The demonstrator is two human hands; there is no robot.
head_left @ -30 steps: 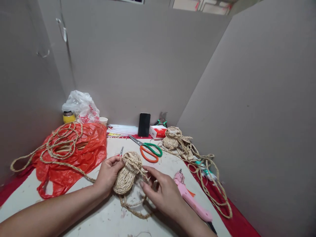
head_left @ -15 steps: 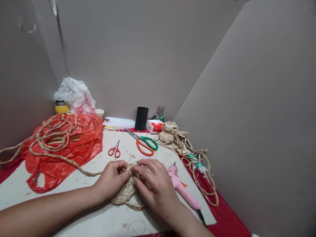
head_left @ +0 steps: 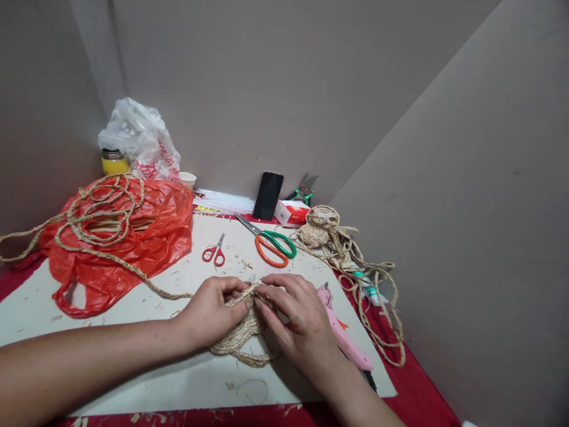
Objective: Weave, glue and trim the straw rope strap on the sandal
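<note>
A piece of coiled straw braid (head_left: 237, 339) in close curved rows is between my hands over the white board. My left hand (head_left: 216, 311) pinches its upper edge, thumb on top. My right hand (head_left: 296, 314) pinches the same edge from the other side, fingertips near the left thumb; its palm hides part of the piece. From behind my left hand a loose length of braid (head_left: 164, 293) runs left to a coil of braided rope (head_left: 104, 210) lying on a red plastic bag (head_left: 171, 237). A pink hot glue gun (head_left: 347, 341) lies beside my right wrist.
Beyond my hands lie small red-handled scissors (head_left: 214, 254) and larger green-and-orange scissors (head_left: 271, 246). A phone (head_left: 268, 196), a red-and-white box (head_left: 292, 213) and green-handled pliers (head_left: 304, 191) stand at the back. Tangled braid (head_left: 342, 246) lies right; a yellow-bodied jar (head_left: 114, 163) and white bag (head_left: 140, 139) back left.
The view has shifted, so the table items appear slightly higher and farther right. Both hands keep pinching the braid piece, with the right fingertips a little nearer the left thumb.
</note>
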